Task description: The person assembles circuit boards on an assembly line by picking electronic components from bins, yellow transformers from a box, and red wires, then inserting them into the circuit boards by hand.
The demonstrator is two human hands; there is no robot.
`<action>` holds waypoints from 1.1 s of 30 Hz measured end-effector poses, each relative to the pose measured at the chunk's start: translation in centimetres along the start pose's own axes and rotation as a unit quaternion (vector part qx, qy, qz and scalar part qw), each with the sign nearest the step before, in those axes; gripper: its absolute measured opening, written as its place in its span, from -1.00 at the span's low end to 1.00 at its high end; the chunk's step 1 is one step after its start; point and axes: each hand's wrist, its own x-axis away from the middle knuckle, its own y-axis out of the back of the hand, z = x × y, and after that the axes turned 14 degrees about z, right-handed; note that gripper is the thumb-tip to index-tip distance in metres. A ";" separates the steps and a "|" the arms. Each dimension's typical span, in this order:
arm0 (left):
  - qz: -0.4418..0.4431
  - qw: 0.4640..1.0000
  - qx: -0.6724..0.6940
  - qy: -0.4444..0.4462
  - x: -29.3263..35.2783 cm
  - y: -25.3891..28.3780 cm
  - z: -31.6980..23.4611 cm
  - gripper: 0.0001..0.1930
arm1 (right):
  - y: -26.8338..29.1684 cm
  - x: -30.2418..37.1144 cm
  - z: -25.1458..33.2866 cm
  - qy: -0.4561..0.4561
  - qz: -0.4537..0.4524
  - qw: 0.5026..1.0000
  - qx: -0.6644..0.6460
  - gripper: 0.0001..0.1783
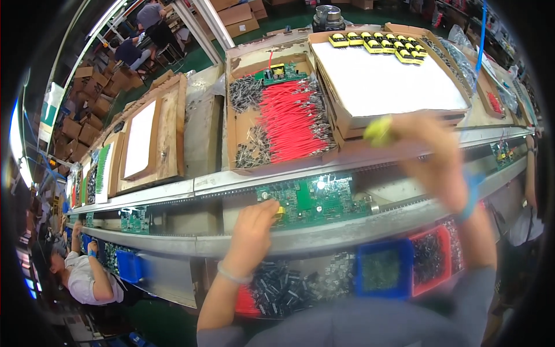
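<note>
My right hand (pixel 436 162), blurred, pinches yellow component (pixel 378 132), 2 o'clock of green circuit board (pixel 329 199); my left hand (pixel 254 229) at board's 8 o'clock, can't tell if gripping.

1. Seen from the wearer's head, through the left of two side-by-side fisheye cameras, a conveyor line (pixel 211 246) crosses nearly the full width of the view.
2. The lens faces down and forward over a grey-clad torso (pixel 358 324), as the left hand (pixel 254 228) and right hand (pixel 436 162) reach in from below, close to the camera.
3. A green circuit board (pixel 315 202) lies just below centre, within reach; a blue bin (pixel 359 272) sits nearer, a white-topped tray (pixel 393 87) beyond.
4. Brown cartons (pixel 71 128) stand far off at upper left; straight edges bend toward the dark, round rim.
</note>
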 end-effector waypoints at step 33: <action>-0.019 0.998 -0.051 0.023 -1.1 0.9 -1.9 -0.74 | -10.6 4.0 2.6 -0.006 0.208 0.978 0.022 -0.59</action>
